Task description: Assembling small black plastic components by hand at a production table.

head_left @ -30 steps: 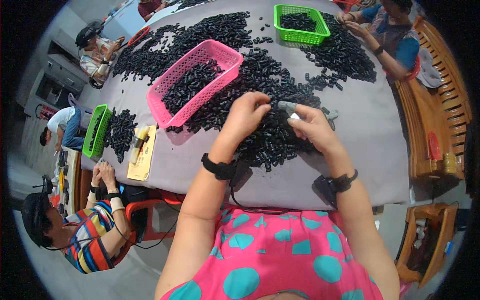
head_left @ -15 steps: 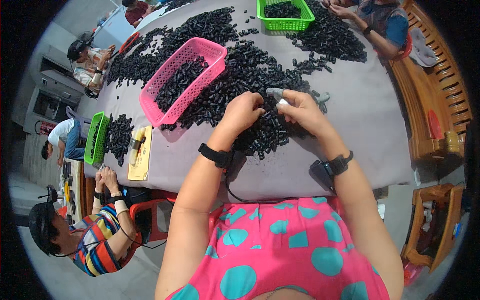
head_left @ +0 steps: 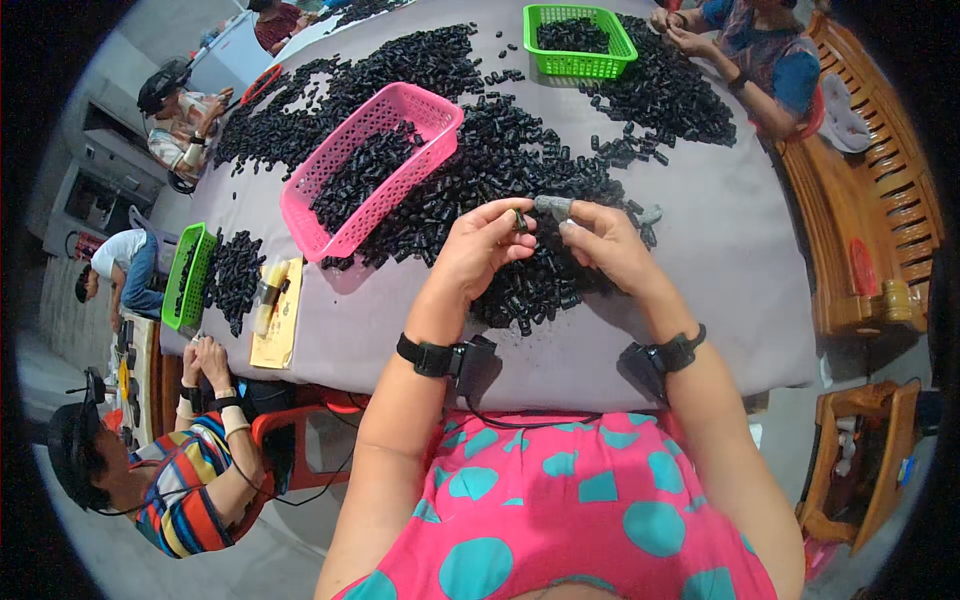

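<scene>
My left hand (head_left: 485,247) is closed, pinching a small black cylindrical piece (head_left: 519,221) between thumb and fingers. Close beside it, my right hand (head_left: 612,247) has its thumb pressed toward the index finger; whatever lies between them is too small to make out. A grey finger cover (head_left: 553,206) sits on that index finger, its tip reaching toward my left fingertips. Another grey cover (head_left: 649,215) shows behind the right hand. Both hands are over the near end of a big pile of black cylindrical pieces (head_left: 525,290).
Left of the pile, a pink basket (head_left: 322,225) holds more pieces. Green baskets stand at the far right (head_left: 580,66) and left edge (head_left: 188,280). A yellow envelope (head_left: 277,335) lies near the left side. Several people sit around the table (head_left: 740,330). A wooden bench (head_left: 880,200) is at the right.
My left hand has turned so its fingers and the black piece show. Both hands have come closer together, and the right index finger now points at the left fingertips.
</scene>
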Motion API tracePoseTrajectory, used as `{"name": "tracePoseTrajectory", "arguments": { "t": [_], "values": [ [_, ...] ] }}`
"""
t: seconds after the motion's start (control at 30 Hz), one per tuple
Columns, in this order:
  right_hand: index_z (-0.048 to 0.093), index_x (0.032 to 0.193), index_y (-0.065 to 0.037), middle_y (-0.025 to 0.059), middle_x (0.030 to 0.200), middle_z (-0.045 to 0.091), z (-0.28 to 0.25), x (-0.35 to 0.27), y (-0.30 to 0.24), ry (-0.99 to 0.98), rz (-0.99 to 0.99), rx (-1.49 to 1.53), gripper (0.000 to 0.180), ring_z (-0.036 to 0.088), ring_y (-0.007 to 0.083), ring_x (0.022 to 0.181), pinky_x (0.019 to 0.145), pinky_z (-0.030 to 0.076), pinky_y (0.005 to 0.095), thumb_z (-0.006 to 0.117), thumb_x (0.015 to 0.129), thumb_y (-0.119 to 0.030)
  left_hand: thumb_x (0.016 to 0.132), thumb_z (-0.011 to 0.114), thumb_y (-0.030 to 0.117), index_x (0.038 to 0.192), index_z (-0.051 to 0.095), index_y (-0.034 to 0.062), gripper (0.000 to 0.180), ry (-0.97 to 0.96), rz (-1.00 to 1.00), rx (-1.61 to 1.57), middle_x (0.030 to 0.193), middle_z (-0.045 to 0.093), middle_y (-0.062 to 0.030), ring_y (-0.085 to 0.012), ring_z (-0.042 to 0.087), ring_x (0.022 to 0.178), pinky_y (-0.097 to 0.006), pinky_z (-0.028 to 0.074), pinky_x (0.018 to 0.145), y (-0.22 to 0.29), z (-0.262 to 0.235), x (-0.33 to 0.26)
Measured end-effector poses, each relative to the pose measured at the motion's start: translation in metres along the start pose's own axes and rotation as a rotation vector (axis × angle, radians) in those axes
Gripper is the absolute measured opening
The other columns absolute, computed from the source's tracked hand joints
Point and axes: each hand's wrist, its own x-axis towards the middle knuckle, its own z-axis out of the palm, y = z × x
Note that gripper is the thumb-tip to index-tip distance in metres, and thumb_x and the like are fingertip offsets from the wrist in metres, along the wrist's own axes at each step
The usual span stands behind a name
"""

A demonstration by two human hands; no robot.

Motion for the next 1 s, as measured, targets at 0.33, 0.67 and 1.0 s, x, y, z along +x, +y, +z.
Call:
{"name": "tracePoseTrajectory", "arguments": {
  "t": [0.33,0.67,1.0],
  "values": [
    [0.045,0.137,-0.002,-0.005,0.073,0.048,0.007,0.0,0.003,-0.179,0.029,0.12,0.053,0.042,0.0019,0.058,0.049,0.036,0.0183,0.061,0.088,-0.015,0.09,0.061,0.011,0.123,0.052,0.0012,0.035,-0.097,-0.026,-0.447,0.093,0.064,-0.0065,-0.0099,0.063,0.073,-0.023,0.058,0.066,-0.024,-0.012,0.0],
    [0.048,0.134,-0.002,-0.0044,0.075,0.05,0.011,-0.001,0.004,-0.186,0.069,0.103,0.05,0.043,0.0027,0.06,0.051,0.037,0.0189,0.06,0.089,-0.019,0.09,0.062,0.009,0.125,0.051,0.0021,0.038,-0.173,-0.084,-0.538,0.098,0.065,-0.0077,-0.0123,0.065,0.072,-0.025,0.058,0.066,-0.024,-0.006,-0.004],
    [0.054,0.129,-0.003,-0.0055,0.073,0.051,0.007,-0.001,0.002,-0.185,0.08,0.109,0.045,0.042,0.0023,0.058,0.049,0.035,0.0188,0.062,0.088,-0.019,0.09,0.062,0.009,0.127,0.051,0.0023,0.039,-0.185,-0.093,-0.534,0.096,0.065,-0.0069,-0.0115,0.064,0.071,-0.024,0.056,0.065,-0.031,-0.008,-0.002]
  ]
}}
